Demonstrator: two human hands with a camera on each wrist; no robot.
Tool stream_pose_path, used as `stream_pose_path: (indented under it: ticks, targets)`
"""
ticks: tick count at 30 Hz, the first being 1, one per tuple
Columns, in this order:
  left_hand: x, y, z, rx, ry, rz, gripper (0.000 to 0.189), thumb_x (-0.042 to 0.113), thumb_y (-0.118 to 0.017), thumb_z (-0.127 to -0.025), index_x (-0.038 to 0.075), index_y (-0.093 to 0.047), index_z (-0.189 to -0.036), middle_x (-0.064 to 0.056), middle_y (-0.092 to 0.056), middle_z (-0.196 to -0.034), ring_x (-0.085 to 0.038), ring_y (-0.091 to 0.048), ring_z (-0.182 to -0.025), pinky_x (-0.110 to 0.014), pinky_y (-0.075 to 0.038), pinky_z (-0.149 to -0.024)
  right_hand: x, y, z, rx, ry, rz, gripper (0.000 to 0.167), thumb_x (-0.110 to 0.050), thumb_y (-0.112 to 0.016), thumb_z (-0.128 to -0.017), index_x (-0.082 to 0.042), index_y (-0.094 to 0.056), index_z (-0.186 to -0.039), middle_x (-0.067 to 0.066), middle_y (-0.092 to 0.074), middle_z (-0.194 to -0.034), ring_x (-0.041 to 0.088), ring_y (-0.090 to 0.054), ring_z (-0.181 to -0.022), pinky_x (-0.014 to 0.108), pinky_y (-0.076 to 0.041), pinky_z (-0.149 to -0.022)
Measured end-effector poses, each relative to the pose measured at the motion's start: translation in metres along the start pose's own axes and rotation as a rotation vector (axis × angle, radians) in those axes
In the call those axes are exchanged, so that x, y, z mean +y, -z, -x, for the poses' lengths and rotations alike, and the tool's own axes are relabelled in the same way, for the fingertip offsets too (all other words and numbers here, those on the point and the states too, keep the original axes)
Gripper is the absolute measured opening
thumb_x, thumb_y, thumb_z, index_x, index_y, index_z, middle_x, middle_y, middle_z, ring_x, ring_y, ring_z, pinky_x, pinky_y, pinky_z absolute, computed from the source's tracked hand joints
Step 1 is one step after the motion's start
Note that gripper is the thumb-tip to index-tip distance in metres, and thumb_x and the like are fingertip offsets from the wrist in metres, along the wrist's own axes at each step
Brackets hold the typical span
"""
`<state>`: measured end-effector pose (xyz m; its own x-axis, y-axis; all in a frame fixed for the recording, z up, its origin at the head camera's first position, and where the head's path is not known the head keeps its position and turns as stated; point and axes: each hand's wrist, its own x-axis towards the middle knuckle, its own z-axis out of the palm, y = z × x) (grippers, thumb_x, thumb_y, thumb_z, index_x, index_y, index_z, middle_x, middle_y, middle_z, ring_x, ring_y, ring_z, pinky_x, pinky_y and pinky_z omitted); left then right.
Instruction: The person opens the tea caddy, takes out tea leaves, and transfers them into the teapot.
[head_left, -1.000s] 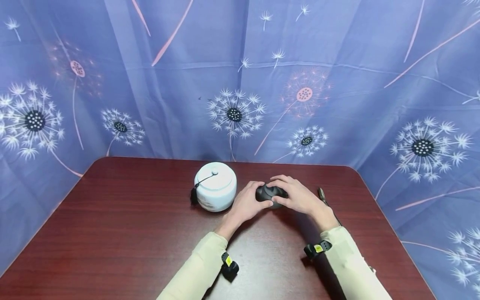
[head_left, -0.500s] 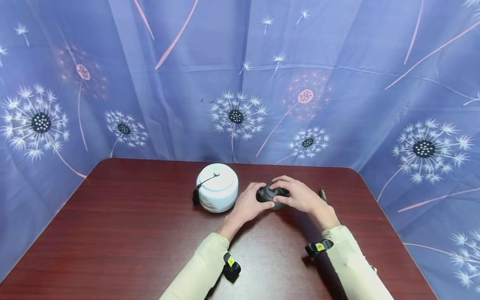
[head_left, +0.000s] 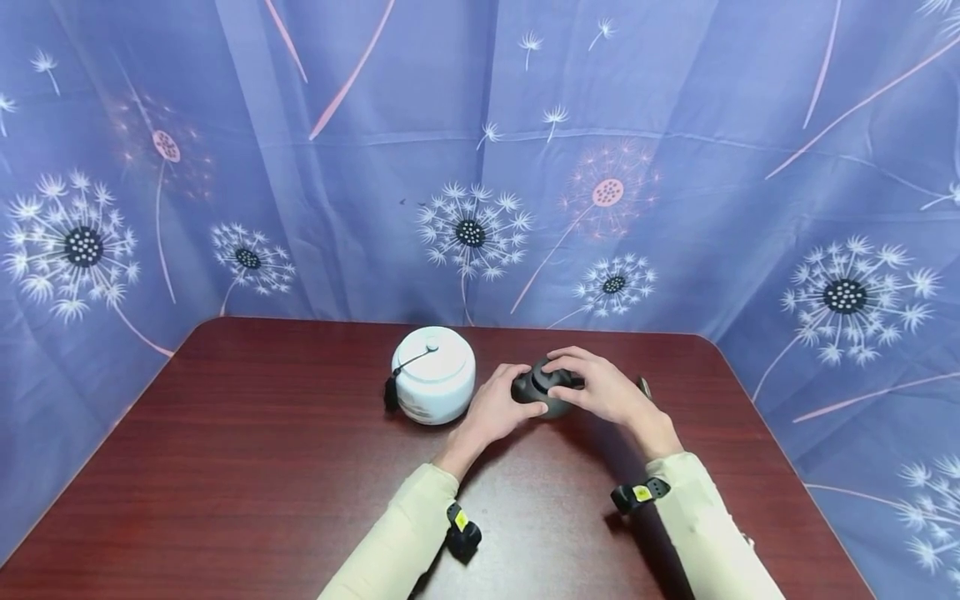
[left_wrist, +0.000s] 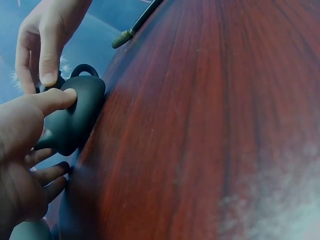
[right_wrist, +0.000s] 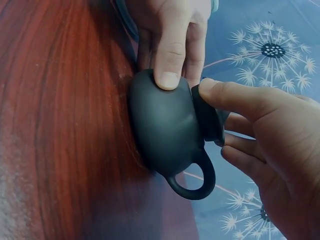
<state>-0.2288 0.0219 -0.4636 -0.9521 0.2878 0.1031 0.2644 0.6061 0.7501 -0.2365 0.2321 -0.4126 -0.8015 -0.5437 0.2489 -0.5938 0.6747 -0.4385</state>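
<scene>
A dark, rounded teapot point(right_wrist: 160, 120) with a loop handle stands on the table, between both hands in the head view. My left hand point(head_left: 497, 410) grips its body, the thumb pressed on the near side and the fingers round the far side. My right hand point(head_left: 600, 392) pinches the teapot's lid point(right_wrist: 207, 117) between thumb and fingers. In the right wrist view the lid is raised a little and tilted at the teapot's mouth, a narrow gap showing beneath it. Part of the teapot's spout side is hidden by my left hand.
Left of my left hand, close by, sits a white lidded jar point(head_left: 435, 379) with a black tassel point(head_left: 391, 393). A thin dark stick with a brownish tip point(left_wrist: 131, 35) lies beyond my right hand. The wooden table point(head_left: 262, 467) ends at a patterned blue curtain point(head_left: 337, 208).
My right hand has risen slightly, lifting and tilting the lid from the teapot. My left hand keeps its grip on the body. The head view has shifted a little.
</scene>
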Motion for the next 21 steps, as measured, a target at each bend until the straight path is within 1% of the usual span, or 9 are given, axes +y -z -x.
stream_pose_path:
  ticks: [7,12,15,21]
  targets:
    - [-0.002,0.002,0.0,0.006,0.002,-0.002,0.068,0.043,-0.078,-0.083,0.017,-0.053,-0.14,-0.003,-0.055,-0.138,-0.023,-0.057,-0.125,-0.042,-0.045,-0.104,0.0,0.005,-0.001,0.039,0.004,0.004,0.033,-0.026,-0.077,-0.088,-0.016,-0.071,-0.118,0.008,-0.061,-0.133,0.025,-0.064,-0.114,0.044,-0.055,-0.088]
    - [-0.004,0.001,0.001,0.008,0.004,0.0,0.067,0.042,-0.078,-0.082,0.018,-0.053,-0.14,-0.003,-0.055,-0.138,-0.023,-0.057,-0.124,-0.042,-0.046,-0.104,0.003,0.01,0.001,0.052,-0.019,0.012,0.034,-0.029,-0.077,-0.087,-0.017,-0.071,-0.118,0.008,-0.061,-0.133,0.026,-0.064,-0.114,0.045,-0.054,-0.09]
    - [-0.004,0.0,0.001,0.004,0.011,0.003,0.068,0.042,-0.079,-0.082,0.017,-0.053,-0.14,-0.003,-0.055,-0.138,-0.023,-0.057,-0.124,-0.042,-0.046,-0.104,0.008,0.013,0.004,0.056,-0.029,0.014,0.034,-0.03,-0.077,-0.087,-0.017,-0.071,-0.118,0.008,-0.061,-0.134,0.026,-0.063,-0.115,0.046,-0.053,-0.091]
    - [-0.005,-0.002,-0.003,0.007,0.001,-0.015,0.069,0.045,-0.078,-0.081,0.019,-0.053,-0.141,-0.001,-0.054,-0.139,-0.022,-0.056,-0.126,-0.039,-0.044,-0.106,0.022,0.021,0.007,0.101,-0.047,0.051,0.034,-0.029,-0.079,-0.086,-0.016,-0.071,-0.117,0.008,-0.062,-0.132,0.028,-0.062,-0.116,0.047,-0.05,-0.093]
